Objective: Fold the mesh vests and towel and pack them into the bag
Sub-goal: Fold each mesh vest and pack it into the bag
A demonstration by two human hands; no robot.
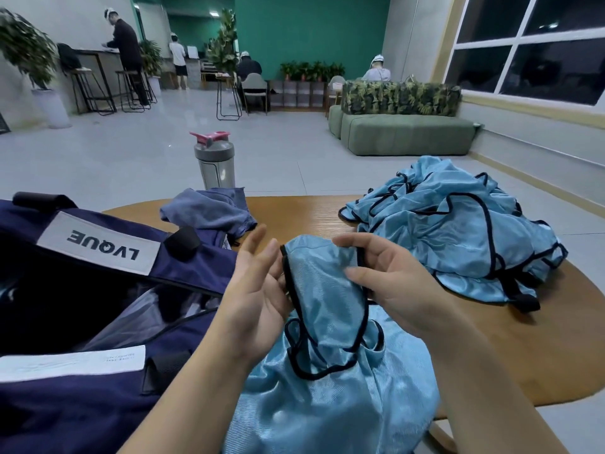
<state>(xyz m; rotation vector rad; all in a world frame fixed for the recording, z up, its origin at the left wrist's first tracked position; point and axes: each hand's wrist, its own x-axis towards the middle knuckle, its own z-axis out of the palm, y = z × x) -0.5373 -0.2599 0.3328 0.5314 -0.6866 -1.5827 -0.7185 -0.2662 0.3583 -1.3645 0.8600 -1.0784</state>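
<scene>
I'm pinching the top edge of a mesh vest with my right hand, palm up. My left hand is released, fingers straight, touching the vest's left trim. The vest is hanging between both hands, long axis running toward me. Bag is gaping open just left of it; towel beyond-left, vest pile beyond-right on the bench.
</scene>
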